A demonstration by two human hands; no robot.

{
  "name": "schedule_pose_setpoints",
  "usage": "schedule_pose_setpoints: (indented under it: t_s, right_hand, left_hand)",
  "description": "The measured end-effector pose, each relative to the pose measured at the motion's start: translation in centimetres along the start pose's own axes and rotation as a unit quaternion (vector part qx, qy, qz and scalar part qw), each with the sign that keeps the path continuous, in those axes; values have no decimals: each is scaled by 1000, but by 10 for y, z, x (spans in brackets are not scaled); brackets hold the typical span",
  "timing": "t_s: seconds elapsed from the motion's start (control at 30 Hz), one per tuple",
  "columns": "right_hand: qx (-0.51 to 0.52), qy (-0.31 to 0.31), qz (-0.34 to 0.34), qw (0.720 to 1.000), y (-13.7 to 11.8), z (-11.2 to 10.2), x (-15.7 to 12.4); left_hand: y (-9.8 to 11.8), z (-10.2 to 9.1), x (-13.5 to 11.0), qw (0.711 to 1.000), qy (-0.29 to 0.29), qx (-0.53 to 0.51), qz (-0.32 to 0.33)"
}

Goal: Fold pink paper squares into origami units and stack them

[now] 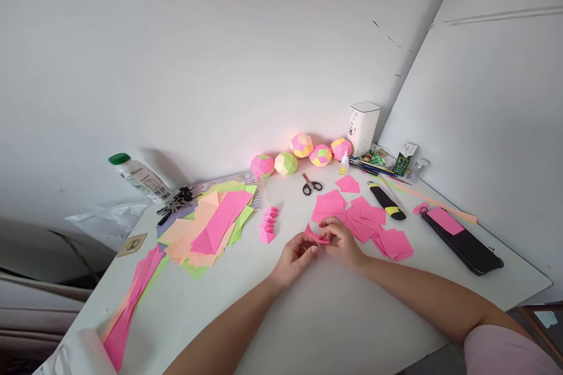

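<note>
A small piece of pink paper (315, 235), partly folded, is held between my two hands above the front middle of the table. My left hand (295, 258) pinches its left side, and my right hand (343, 243) grips the right side with fingers curled over it. Just beyond and to the right lie several loose pink paper squares (363, 215). Left of my hands stands a short row of folded pink paper pieces (267, 225). Black-handled scissors (312, 184) lie farther back.
Paper balls (285, 163) line the wall. A glue bottle (343, 165), a utility knife (387, 200) and a black pouch (461, 240) are to the right. Stacked coloured paper (211, 228), keys (178, 202) and a green-capped bottle (139, 177) occupy the left.
</note>
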State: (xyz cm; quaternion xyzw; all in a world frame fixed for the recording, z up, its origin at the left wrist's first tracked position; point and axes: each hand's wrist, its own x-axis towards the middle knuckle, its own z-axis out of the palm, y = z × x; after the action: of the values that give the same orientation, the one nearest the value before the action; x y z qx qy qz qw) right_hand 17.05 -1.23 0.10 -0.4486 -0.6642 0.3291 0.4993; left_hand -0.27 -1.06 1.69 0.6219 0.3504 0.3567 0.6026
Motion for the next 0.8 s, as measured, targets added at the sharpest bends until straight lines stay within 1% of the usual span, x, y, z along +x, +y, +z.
schedule_pose_setpoints:
  t_s: [0.2,0.33,0.47,0.53,0.63,0.7,0.8]
  right_hand:
    - [-60,-42,-77,994,-2,1,-2]
    - [-32,-80,-69,994,-3,-1,-1]
    - [12,-119,-63,991,-6,-2,-1]
    - [8,-108,-73,991,-6,-2,-2]
    - [-30,-57,-77,995,-5,-2,-2]
    - [-42,-40,-70,996,-4,-2,-2]
    - [-26,-48,-58,997,-4,-1,-1]
  left_hand:
    - [1,-1,4,999,16,7,-42]
    - [1,-1,6,997,15,-31,-65]
    - [1,-3,6,997,9,-42,-61]
    - [1,-3,6,997,-6,-59,-55]
    - [-1,-4,6,995,-10,-83,-54]
    - [-4,-4,8,994,7,-90,-58]
    - [-8,-4,10,993,39,-100,-59]
